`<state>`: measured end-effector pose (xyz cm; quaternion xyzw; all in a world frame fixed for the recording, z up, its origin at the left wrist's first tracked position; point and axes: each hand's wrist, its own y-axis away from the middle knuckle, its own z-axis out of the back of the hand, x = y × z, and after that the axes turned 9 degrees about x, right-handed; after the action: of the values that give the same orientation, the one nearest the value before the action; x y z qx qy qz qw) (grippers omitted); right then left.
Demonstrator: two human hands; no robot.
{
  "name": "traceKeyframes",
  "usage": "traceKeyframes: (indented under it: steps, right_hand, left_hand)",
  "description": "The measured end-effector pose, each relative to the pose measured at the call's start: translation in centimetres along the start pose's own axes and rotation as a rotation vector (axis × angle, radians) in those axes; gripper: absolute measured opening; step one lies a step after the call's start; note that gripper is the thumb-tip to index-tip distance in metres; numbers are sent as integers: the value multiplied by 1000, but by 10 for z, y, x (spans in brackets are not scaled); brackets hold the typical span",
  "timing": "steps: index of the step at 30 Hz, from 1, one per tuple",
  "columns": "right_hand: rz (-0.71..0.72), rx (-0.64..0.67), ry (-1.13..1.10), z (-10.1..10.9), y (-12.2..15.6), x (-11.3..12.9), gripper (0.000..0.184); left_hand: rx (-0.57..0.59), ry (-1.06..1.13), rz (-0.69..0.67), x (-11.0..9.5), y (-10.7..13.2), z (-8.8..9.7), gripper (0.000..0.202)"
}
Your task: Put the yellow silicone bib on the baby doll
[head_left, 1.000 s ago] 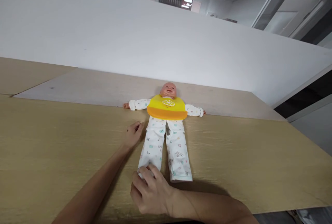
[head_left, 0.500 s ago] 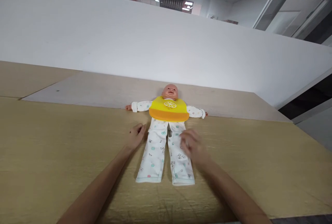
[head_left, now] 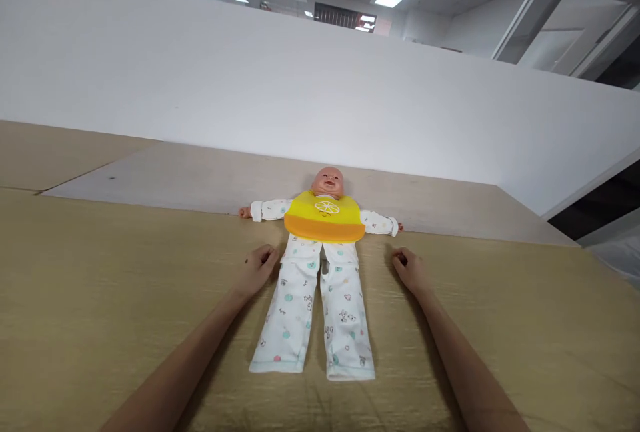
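Observation:
A baby doll (head_left: 327,182) lies on its back with both arms stretched out sideways. Around its neck is a yellow bib (head_left: 305,205) with an orange lower pocket and a lemon-slice print. White patterned trousers (head_left: 293,305) cover its legs, which point toward me; the doll's feet do not show. My left hand (head_left: 257,269) rests on the table just left of the trousers' hip, its fingers curled in with nothing visible in them. On the other side, my right hand (head_left: 410,269) lies on the table, also loosely closed, a little apart from the trousers.
The table (head_left: 125,285) has a tan covering, with a pale grey board (head_left: 200,165) along its far side. Behind it stands a white partition (head_left: 250,79). A dark opening (head_left: 600,199) shows at the right.
My right hand has moved right, off the trouser leg and down onto the table beside it. My left hand has stayed in place; the view has shifted slightly.

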<state>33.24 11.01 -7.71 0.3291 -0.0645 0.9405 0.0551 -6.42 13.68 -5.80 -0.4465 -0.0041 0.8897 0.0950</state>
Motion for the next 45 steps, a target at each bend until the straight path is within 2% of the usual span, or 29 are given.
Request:
traceKeyframes:
  steps: [5,7,11,15,21,26,31,36,45]
  right_hand:
    - [-66,-73,-106,2,-11,-6,32]
    - [-78,-143,-156,4,-21,-8,25]
    - [-111,-247,-188,8,-41,-9,10]
    - [-132,-259,-172,11,-49,-7,9]
    - [-126,-178,-140,8,-49,-5,12]
    - [-95,-111,-90,10,-46,2,17]
    - [-54,-43,-15,8,-44,3,19]
    - [-63,-24,45,2,-48,-7,17]
    - [-19,18,107,3,-47,-4,19]
  left_hand:
    - [15,7,8,6,-11,5,39]
    - [-51,66,43,12,-23,10,33]
    - [-269,181,130,25,-48,17,11]
    - [-360,194,152,37,-63,21,15]
    - [-288,290,181,50,-64,18,17]
    - [-294,311,138,48,-65,17,24]
    - [-222,195,174,41,-68,19,17]
    - [-150,15,121,33,-65,21,16]
    - [-138,-66,139,27,-64,20,19]
